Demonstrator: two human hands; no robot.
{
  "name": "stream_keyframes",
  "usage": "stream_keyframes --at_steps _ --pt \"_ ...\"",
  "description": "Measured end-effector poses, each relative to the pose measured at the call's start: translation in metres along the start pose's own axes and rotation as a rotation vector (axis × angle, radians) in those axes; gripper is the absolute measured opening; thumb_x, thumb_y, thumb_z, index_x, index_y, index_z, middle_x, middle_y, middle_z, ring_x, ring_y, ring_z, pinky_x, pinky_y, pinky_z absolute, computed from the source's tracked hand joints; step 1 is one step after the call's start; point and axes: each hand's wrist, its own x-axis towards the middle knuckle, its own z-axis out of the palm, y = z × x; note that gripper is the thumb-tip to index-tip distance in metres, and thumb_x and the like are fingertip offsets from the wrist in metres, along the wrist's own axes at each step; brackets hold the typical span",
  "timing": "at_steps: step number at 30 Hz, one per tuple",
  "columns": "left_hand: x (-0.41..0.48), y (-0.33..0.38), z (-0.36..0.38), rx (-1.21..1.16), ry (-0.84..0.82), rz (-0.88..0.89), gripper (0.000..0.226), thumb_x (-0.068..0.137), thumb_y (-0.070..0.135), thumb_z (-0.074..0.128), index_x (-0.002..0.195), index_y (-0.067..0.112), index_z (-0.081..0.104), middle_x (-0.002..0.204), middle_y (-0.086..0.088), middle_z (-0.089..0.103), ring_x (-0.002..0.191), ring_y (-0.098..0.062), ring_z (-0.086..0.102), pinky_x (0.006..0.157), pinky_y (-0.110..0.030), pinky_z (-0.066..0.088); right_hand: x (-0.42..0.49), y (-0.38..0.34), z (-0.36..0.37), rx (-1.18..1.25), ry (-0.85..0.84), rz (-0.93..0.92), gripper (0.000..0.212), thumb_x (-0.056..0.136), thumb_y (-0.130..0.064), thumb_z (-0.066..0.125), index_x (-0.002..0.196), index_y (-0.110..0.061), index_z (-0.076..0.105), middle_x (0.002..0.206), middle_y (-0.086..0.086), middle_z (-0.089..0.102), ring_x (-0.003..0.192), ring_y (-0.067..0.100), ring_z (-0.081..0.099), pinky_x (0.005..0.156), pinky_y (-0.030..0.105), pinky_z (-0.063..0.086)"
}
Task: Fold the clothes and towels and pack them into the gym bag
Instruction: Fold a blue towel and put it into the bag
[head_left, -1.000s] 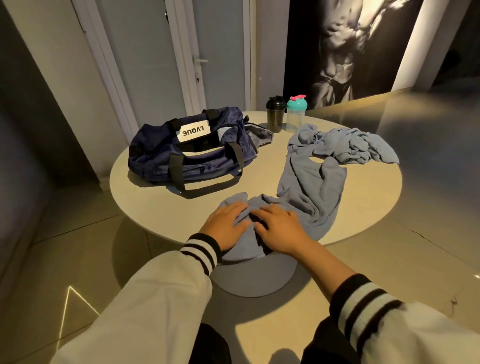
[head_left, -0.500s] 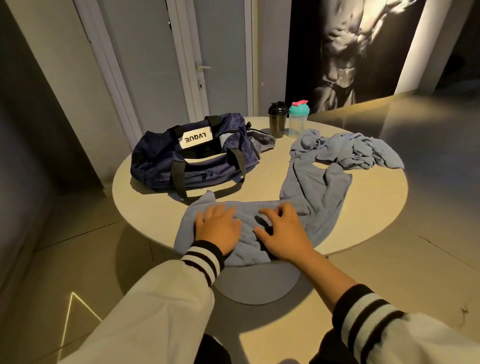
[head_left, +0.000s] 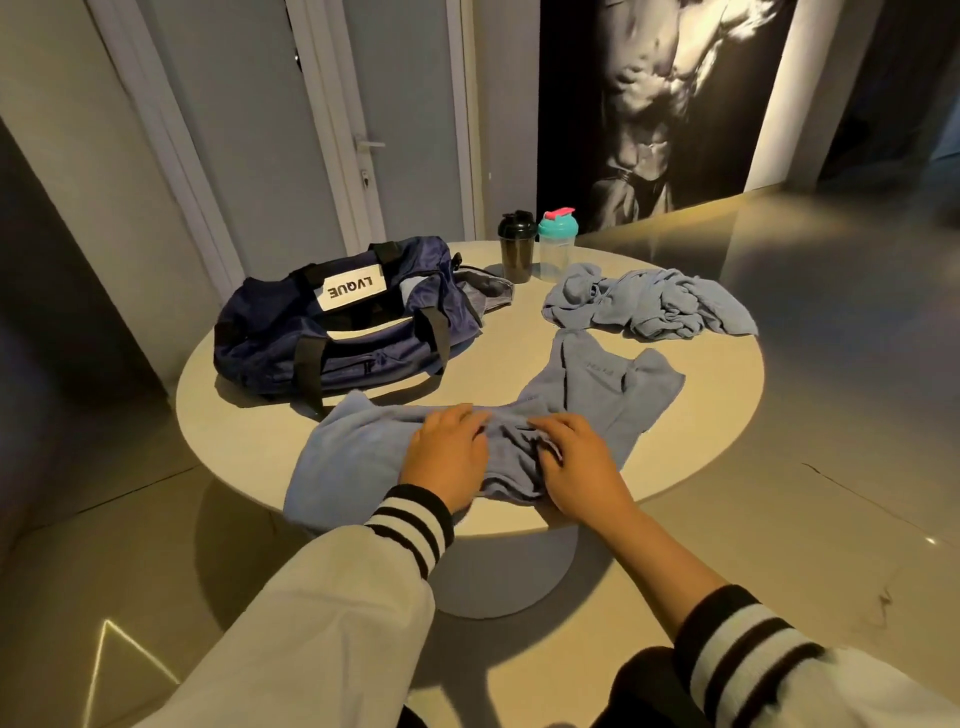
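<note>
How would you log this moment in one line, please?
left hand, right hand: pressing blue garment on table | gym bag: beyond garment | crumpled blue pile: untouched

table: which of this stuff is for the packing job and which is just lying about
For the job: blue garment at the near edge, crumpled blue cloth pile, navy gym bag.
Just lying about: black shaker bottle, teal-lidded shaker bottle.

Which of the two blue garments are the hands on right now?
The spread-out blue garment at the near edge of the table: left hand and right hand both rest on it. The crumpled garment lies untouched beside the teal-lidded shaker.
</note>
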Motion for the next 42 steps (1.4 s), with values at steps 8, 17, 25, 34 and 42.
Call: stream_keyframes --at_steps 8,17,25,34,42 --pt "-0.002 0.003 0.003 0.206 -0.287 0.026 0.057 0.106 0.041 0.03 0.159 0.027 0.013 0.168 0.003 0.002 0.154 -0.018 0.003 0.124 -0.041 0.006 0.004 0.049 -0.027 -0.413 -0.144 0.276 0.045 0.102 -0.054 0.025 0.135 -0.032 0.047 0.145 -0.001 0.043 0.143 0.022 0.028 0.114 0.065 0.009" --pt "0.01 0.05 0.021 -0.115 -0.142 0.127 0.047 0.103 0.036 0.043 0.149 0.03 0.042 0.156 0.002 0.041 0.143 -0.019 0.035 0.12 -0.041 0.028 -0.015 0.037 -0.021 -0.37 0.043 0.108 0.039 0.102 -0.051 0.039 0.124 -0.03 0.064 0.118 0.0 0.055 0.113 0.024 0.045 0.084 0.036 0.023" --pt "0.01 0.07 0.037 0.268 -0.415 0.149 0.071 0.097 0.07 0.017 0.158 0.04 -0.006 0.167 0.001 -0.011 0.154 -0.023 -0.01 0.124 -0.049 -0.002 -0.014 0.072 -0.056 -0.461 -0.048 0.501 0.054 0.1 -0.059 0.027 0.148 -0.037 0.036 0.163 0.011 0.017 0.146 0.034 0.011 0.109 0.054 0.017" --pt "0.003 0.091 0.037 -0.525 -0.122 0.165 0.037 0.099 0.024 0.058 0.135 0.024 0.058 0.149 0.01 0.043 0.139 -0.011 0.038 0.116 -0.027 0.031 -0.001 0.05 -0.034 -0.131 -0.034 0.001 0.036 0.106 -0.031 0.04 0.138 -0.025 0.055 0.13 0.004 0.063 0.122 0.025 0.055 0.106 0.041 0.032" --pt "0.006 0.031 0.021 0.126 -0.201 -0.197 0.059 0.1 0.062 0.028 0.154 0.04 0.025 0.167 0.002 0.013 0.152 -0.029 0.009 0.123 -0.05 0.006 0.028 0.045 -0.047 -0.508 -0.148 0.277 0.05 0.1 -0.027 0.047 0.149 -0.023 0.04 0.157 0.012 0.033 0.151 0.039 0.01 0.114 0.068 -0.008"
